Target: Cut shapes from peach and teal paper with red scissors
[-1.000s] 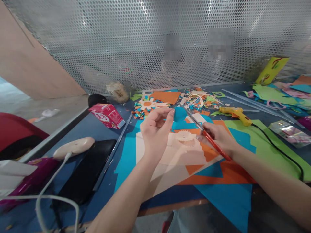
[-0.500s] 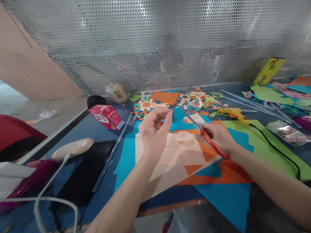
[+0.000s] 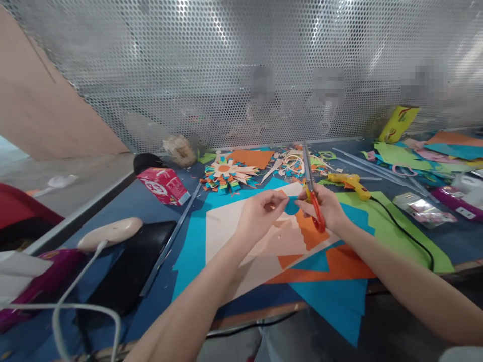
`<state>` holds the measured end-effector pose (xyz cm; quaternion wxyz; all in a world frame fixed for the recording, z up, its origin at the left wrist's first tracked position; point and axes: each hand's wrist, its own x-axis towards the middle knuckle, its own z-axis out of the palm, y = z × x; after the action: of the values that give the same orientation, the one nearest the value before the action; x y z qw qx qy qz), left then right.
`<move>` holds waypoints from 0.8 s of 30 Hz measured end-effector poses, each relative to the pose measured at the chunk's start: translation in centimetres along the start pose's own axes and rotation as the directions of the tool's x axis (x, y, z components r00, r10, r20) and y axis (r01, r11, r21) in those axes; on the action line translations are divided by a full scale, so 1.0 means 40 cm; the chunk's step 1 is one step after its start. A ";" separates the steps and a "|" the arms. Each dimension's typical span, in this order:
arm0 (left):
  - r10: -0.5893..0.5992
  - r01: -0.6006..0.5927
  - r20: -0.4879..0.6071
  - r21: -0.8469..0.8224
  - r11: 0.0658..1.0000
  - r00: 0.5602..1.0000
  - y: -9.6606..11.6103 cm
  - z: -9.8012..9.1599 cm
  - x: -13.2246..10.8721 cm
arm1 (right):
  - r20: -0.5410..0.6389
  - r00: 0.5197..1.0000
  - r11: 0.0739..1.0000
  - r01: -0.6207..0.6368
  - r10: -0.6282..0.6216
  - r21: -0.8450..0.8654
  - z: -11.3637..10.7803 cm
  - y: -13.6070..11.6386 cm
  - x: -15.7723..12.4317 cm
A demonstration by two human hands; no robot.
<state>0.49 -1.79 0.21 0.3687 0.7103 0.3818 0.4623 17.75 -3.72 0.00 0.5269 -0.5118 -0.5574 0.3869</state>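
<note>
My left hand [image 3: 262, 211] is closed in a pinch on a small rounded piece of blue paper [image 3: 292, 206]. Its far edge meets the fingertips of my right hand [image 3: 327, 205], which also grips a pair of scissors [image 3: 318, 217] by their orange-red handles. The scissor blades point up and away from me, clear of the blue piece. Beneath both hands lies a cream paper sheet [image 3: 226, 239], layered over orange paper [image 3: 350, 264] and larger blue paper [image 3: 332, 301].
Behind the hands sit a layered paper flower [image 3: 225, 170] and loose paper scraps. A yellow glue gun [image 3: 350, 183] rests on the right, its black cord crossing green paper [image 3: 400, 221]. At left are a pink box [image 3: 164, 186], a black phone-like slab [image 3: 128, 271] and a white cable [image 3: 60, 311].
My hands have come together, with the blue piece now showing between them. The scissors have swung from pointing up-left to nearly upright. A scalloped cream piece on the sheet is no longer visible.
</note>
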 end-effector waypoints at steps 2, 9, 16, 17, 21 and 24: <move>0.001 -0.003 0.052 0.039 0.999 0.999 -0.008 0.007 0.001 | 0.018 1.000 0.999 0.023 -0.024 0.033 -0.003 0.009 0.006; 0.027 -0.072 0.108 0.444 0.893 0.994 -0.020 -0.067 0.039 | 0.083 0.996 0.995 0.026 -0.034 0.097 -0.016 0.039 0.036; -0.018 -0.205 0.320 0.647 0.735 0.947 -0.062 -0.104 0.054 | 0.174 0.982 0.993 0.053 -0.072 0.108 -0.017 0.050 0.055; -0.020 -0.234 0.365 0.636 0.736 0.931 -0.066 -0.097 0.051 | 0.187 0.980 0.993 0.053 -0.072 0.104 -0.017 0.051 0.055; -0.050 -0.246 0.410 0.637 0.731 0.911 -0.074 -0.071 0.039 | 0.207 0.976 0.993 0.042 -0.065 0.112 -0.016 0.058 0.057; -0.082 -0.214 0.402 0.636 0.742 0.912 -0.067 -0.068 0.035 | 0.204 0.978 0.990 0.026 -0.054 0.137 -0.017 0.064 0.061</move>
<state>-2.21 1.07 -0.79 0.1435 0.8876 0.4109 0.1510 19.04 -0.96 -1.92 0.5069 -0.4209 -0.5921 0.4640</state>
